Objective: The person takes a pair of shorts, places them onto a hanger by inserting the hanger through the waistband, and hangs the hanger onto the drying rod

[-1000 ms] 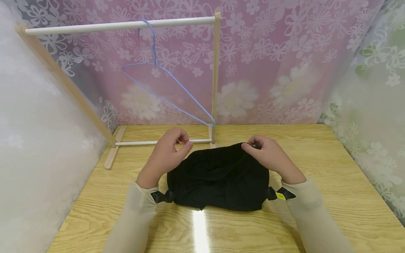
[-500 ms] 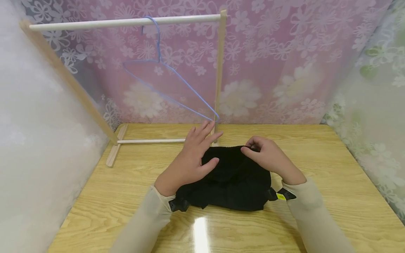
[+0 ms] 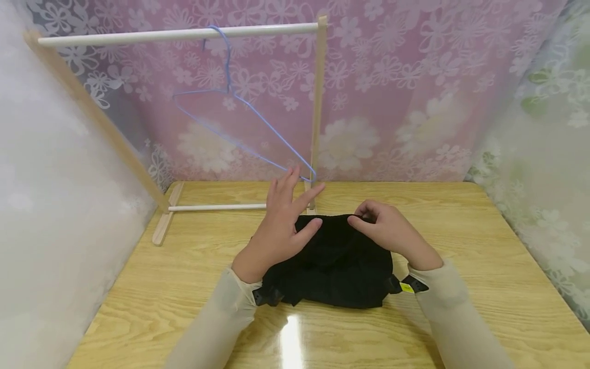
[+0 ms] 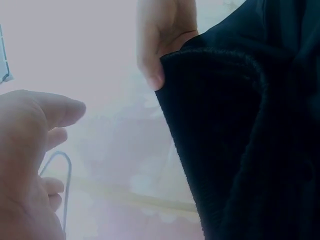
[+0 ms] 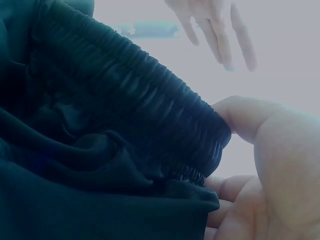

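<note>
A black garment (image 3: 341, 271) with a gathered elastic waistband (image 5: 145, 95) lies bunched on the table in the head view. My right hand (image 3: 392, 230) pinches the waistband at its far right corner; the right wrist view has the thumb on one side and curled fingers on the other. My left hand (image 3: 281, 230) is spread over the garment's left part, fingers straight and pointing away. In the left wrist view, a gap separates the left fingers (image 4: 62, 110) from the black cloth (image 4: 215, 125). Much of the garment's left side is hidden behind this hand.
Behind the left hand stands a wooden rack with a white top rail (image 3: 138, 37) and a low white bar (image 3: 216, 207). A blue wire hanger (image 3: 272, 128) hangs from the rail, its lower corner close behind the left fingertips. Flowered curtains (image 3: 392, 102) enclose the wooden table (image 3: 461, 215).
From the garment's far left corner my left hand has moved right, its curled fingers spreading out straight. The right hand has kept its pinch on the waistband, almost still.
</note>
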Demonstrator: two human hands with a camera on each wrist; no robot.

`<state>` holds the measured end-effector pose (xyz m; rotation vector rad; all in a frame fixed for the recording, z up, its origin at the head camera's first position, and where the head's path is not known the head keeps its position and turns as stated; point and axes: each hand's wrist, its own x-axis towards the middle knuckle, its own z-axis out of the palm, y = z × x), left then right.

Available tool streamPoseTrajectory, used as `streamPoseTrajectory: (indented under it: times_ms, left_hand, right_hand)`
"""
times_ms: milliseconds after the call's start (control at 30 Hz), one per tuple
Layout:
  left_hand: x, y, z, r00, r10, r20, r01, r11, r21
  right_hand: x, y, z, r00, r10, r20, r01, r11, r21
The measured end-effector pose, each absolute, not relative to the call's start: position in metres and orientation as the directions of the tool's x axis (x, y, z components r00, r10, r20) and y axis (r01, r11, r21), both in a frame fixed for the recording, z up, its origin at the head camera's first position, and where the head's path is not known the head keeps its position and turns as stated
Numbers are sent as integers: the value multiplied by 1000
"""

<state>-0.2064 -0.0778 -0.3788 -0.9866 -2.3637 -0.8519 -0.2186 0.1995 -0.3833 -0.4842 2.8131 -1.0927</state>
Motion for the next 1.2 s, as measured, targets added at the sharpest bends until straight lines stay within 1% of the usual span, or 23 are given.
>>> streamPoseTrajectory:
  times_ms: [133,233,533,700,867,967,1033,1133,1200]
  left_hand:
    - [-207,-74,-380,-665,457,591,737,530,419]
    - [-208,-72,-379,-664,447,599,740,505,444]
    - [-213,-67,-369,-678,460,573,724,553,412]
    - [-215,-67,-368,-646,484,590,756,510,410]
    - [-212,-71,-367,-601,482,637,797,412,441]
    - [-209,-74,-365,-585,426,690,811,317,492]
    - [-206,-78,-364,-576,360,734,817,274,507]
    - [-201,-87,-362,-558,231,797,827,242,508]
    - [-199,-93,-361,-536,147,832,833,251,492]
  right_hand:
    - [-218,200,-386,-943,-332,33,-266,688,-676]
    - [-217,201,-385,-943,-332,31,-264,688,-676]
    - [-216,202,-386,-946,-324,18,-248,687,-683]
    - [-217,203,-385,-945,-328,12,-250,696,-673]
    - [-217,202,-382,-943,-333,3,-248,696,-674]
    - [-216,202,-381,-941,-337,-2,-248,695,-675]
    - [-215,202,-381,-940,-340,-7,-246,694,-676]
    - [-215,202,-381,-936,-351,-14,-251,695,-674]
    - [-215,203,-380,-935,-354,-13,-254,696,-671]
